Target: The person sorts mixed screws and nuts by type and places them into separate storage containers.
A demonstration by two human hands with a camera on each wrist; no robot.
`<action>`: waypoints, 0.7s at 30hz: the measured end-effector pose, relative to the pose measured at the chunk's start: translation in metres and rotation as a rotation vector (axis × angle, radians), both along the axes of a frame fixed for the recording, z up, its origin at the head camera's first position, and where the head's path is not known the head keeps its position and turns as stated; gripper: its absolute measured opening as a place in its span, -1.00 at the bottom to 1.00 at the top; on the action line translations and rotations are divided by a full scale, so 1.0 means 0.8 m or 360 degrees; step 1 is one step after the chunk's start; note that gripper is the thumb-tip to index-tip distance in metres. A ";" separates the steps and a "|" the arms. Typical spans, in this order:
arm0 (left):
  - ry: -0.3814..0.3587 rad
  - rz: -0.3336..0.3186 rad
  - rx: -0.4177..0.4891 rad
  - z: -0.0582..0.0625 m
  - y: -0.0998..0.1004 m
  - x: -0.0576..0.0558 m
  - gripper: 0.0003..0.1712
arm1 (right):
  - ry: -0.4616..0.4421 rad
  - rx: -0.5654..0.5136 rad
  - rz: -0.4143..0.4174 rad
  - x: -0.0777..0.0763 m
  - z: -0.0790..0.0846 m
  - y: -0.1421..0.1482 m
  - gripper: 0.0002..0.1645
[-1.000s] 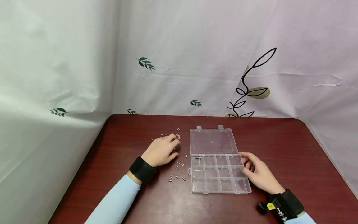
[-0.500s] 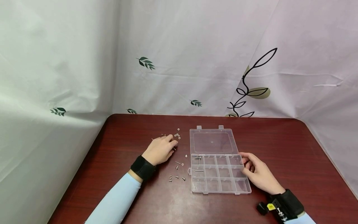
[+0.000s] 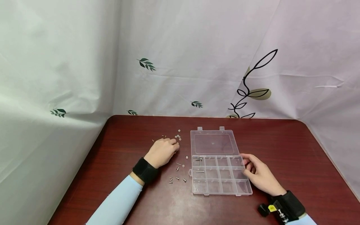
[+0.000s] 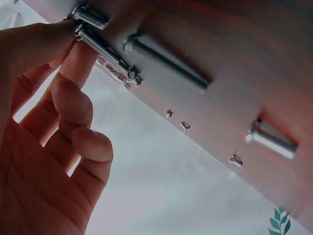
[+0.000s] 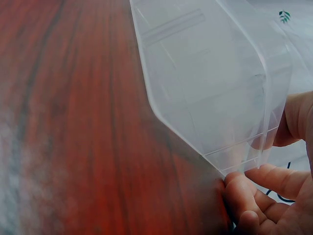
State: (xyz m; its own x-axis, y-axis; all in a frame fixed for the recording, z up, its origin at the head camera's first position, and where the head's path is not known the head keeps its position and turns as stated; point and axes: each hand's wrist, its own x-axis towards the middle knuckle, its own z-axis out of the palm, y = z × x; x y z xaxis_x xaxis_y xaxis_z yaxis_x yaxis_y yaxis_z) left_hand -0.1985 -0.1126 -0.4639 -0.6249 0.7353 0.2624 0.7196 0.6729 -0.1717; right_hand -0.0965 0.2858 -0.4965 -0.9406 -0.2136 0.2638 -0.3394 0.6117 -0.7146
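Observation:
A long silver screw [image 4: 100,46] sits at the thumb and forefinger tips of my left hand [image 3: 161,152], which pinches it near its head at the left of the table. Its other fingers are loosely bent. Close by lie a second long screw [image 4: 168,63] and a shorter, thick screw [image 4: 271,139]. My right hand [image 3: 260,175] grips the right side of the clear compartment box [image 3: 222,194], with its thumb and fingers at the box wall [image 5: 266,107]. The box stands with its lid [image 3: 213,142] folded back. Screws [image 3: 200,172] lie in its left compartments.
Several small nuts [image 3: 178,136] lie beyond my left hand, near tiny screws [image 3: 164,136]. More short screws [image 3: 177,178] are scattered between my left forearm and the box. A pale patterned curtain [image 3: 180,62] hangs behind the brown table [image 3: 281,140].
My left thumb and fingers, spread a second ago, have drawn together over a screw and the hand has lowered slightly. My right hand and the box stay put.

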 end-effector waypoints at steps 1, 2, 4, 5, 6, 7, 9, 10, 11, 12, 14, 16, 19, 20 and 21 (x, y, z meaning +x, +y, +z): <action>0.0006 -0.0002 -0.0002 -0.001 0.000 0.000 -0.93 | 0.0001 0.0000 -0.0001 0.000 0.000 0.000 -0.38; 0.0013 -0.0005 -0.0003 -0.002 0.000 0.000 -0.93 | 0.0005 -0.0001 -0.0002 0.000 -0.001 0.000 -0.37; 0.0026 0.0004 -0.0027 -0.004 0.001 0.001 -0.92 | 0.0007 -0.0004 -0.0005 -0.001 -0.001 0.000 -0.37; 0.0032 0.0007 -0.0037 -0.006 0.001 0.001 -0.92 | 0.0007 -0.0006 -0.0005 -0.001 -0.002 0.000 -0.37; 0.0038 0.0011 -0.0048 -0.007 0.001 0.000 -0.91 | 0.0006 -0.0008 -0.0006 -0.001 -0.002 0.000 -0.37; 0.0044 0.0015 -0.0055 -0.009 0.001 0.000 -0.91 | 0.0005 -0.0008 -0.0005 -0.001 -0.002 0.000 -0.37; 0.0055 0.0021 -0.0071 -0.011 0.001 0.000 -0.90 | 0.0002 -0.0009 -0.0005 -0.002 -0.002 0.000 -0.37; 0.0059 0.0020 -0.0074 -0.012 0.001 0.000 -0.90 | 0.0002 -0.0010 -0.0004 -0.002 -0.003 0.000 -0.37; 0.0066 0.0019 -0.0076 -0.012 0.001 0.000 -0.89 | 0.0002 -0.0010 -0.0003 -0.002 -0.003 0.000 -0.37; 0.0074 0.0018 -0.0070 -0.011 0.001 0.000 -0.89 | 0.0002 -0.0009 -0.0003 -0.002 -0.003 0.000 -0.37; 0.0089 0.0015 -0.0053 -0.010 0.002 0.000 -0.88 | 0.0001 -0.0008 -0.0003 -0.001 -0.002 0.000 -0.37; 0.0095 0.0003 -0.0019 -0.007 0.003 0.002 -0.88 | -0.0001 -0.0008 -0.0002 -0.001 -0.001 0.000 -0.37; 0.0075 -0.0034 0.0069 0.001 0.007 0.006 -0.90 | -0.0003 -0.0013 0.0002 0.000 0.000 -0.001 -0.38; 0.0068 -0.0051 0.0099 0.004 0.009 0.007 -0.91 | -0.0002 -0.0014 0.0004 0.000 0.001 -0.001 -0.38; 0.0060 -0.0069 0.0127 0.007 0.011 0.009 -0.91 | 0.0000 -0.0015 0.0005 0.000 0.001 -0.001 -0.38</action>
State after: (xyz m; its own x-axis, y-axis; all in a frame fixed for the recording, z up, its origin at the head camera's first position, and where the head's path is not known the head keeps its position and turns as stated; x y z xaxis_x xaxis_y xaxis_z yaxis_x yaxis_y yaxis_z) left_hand -0.1911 -0.1035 -0.4585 -0.5813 0.7375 0.3439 0.7425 0.6536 -0.1467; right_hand -0.0965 0.2847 -0.4956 -0.9399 -0.2143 0.2658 -0.3414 0.6041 -0.7201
